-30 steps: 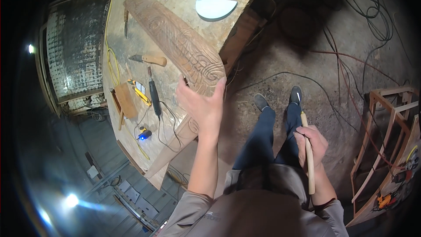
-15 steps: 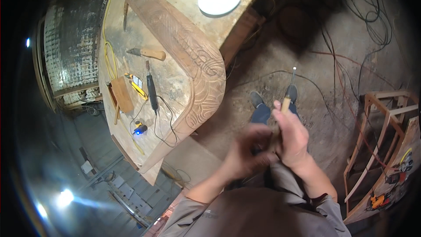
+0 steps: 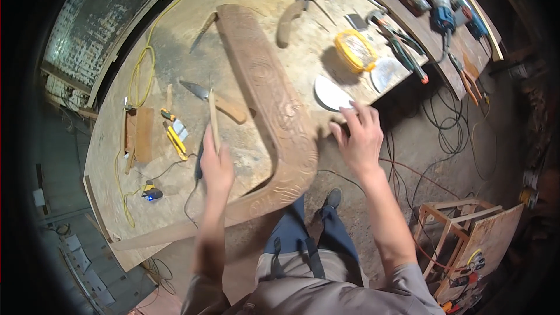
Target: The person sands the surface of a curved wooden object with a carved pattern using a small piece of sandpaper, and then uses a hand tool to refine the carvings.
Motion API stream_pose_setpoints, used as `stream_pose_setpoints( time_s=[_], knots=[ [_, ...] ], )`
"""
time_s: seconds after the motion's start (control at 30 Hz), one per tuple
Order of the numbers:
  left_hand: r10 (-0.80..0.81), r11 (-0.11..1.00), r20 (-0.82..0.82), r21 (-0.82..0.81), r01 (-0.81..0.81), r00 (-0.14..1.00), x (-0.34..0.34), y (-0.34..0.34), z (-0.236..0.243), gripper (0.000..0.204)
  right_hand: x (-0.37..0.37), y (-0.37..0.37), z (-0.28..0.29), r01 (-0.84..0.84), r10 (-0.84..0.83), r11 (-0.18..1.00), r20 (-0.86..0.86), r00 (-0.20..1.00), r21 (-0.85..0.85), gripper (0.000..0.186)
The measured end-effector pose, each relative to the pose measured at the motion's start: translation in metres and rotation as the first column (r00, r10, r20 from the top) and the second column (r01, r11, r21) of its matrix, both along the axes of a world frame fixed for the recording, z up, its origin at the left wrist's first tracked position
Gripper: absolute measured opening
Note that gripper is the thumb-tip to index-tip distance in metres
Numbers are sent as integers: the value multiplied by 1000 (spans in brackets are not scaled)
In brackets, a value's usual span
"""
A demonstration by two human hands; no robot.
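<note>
Left hand (image 3: 216,166) gripping my thin wooden-handled chisel (image 3: 213,121), blade pointing up, over counter (image 3: 116,157). Right hand (image 3: 360,140) open, fingers spread at counter edge, just right of long carved wooden board (image 3: 274,105) lying diagonally across counter.

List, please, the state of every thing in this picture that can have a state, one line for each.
Left hand: closed on a thin wooden-handled tool, held upright over the bench.
Right hand: open, fingers spread, at the bench edge, holding nothing.
Carved wooden piece: lying flat on the workbench, carved face up, one end past the edge.
Knife with wooden handle: lying flat, unheld.
Yellow cable: lying loose in loops.
</note>
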State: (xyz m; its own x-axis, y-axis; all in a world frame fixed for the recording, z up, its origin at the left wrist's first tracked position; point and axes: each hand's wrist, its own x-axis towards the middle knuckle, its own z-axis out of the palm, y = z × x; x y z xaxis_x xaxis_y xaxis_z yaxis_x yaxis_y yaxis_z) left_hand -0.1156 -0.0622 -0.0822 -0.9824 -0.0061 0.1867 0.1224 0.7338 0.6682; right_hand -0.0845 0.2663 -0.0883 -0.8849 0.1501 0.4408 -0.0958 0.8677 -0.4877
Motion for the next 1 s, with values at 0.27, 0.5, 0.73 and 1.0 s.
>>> stream_pose_setpoints(
  time_s=[0.27, 0.5, 0.73, 1.0],
  knots=[
    [-61, 938, -208, -346, -15, 976, -185, -25, -47, 62, -76, -18, -19, 76, -114, 985, 254, 960, 154, 49],
    [18, 833, -23, -553, -28, 1000, -245, -7, -50, 60, -73, -7, -25, 121, -125, 991, 83, 989, 57, 34],
    [-263, 926, -235, -335, 176, 936, -151, 40, -13, 51, 49, -8, 4, 333, -278, 7, 318, 906, -943, 40],
    [-353, 926, 418, 282, 249, 837, 42, 62, -3, 70, 132, -110, -61, 262, -77, -543, 358, 931, -798, 18]
  ],
)
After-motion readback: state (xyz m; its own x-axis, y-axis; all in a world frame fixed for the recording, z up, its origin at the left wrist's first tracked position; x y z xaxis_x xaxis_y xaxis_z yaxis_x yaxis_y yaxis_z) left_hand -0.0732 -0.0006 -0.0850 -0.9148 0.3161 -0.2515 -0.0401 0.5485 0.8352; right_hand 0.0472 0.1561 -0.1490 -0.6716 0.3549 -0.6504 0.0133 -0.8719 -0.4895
